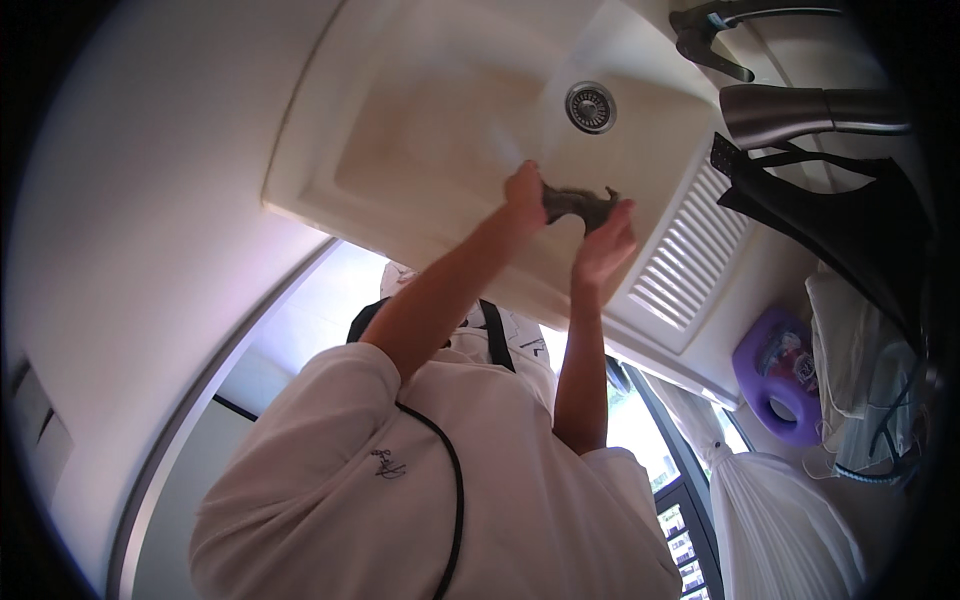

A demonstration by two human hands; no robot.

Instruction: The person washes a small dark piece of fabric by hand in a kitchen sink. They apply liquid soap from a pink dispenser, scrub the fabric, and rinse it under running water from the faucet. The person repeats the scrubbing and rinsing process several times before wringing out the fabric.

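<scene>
Over a cream laundry sink [420, 142], both hands hold a small dark cloth item [576, 201] stretched between them. It may be a sock or a rag; the picture does not settle which. My left hand [526, 196] grips its left end with the fingers closed. At the other end, my right hand [607, 241] pinches the cloth, and a short loose piece sticks up beside the fingertips. The cloth sags into an arch between the hands. Beyond the hands lies a round metal drain strainer [590, 107] in the basin floor.
A ribbed washboard panel [690, 244] forms the sink's right side. A dark tap [709, 41], a metallic cylindrical object [814, 112] and a black item with straps [832, 195] are at upper right. Right of the washboard are a purple detergent bottle [754, 367] and pale cloth [844, 345].
</scene>
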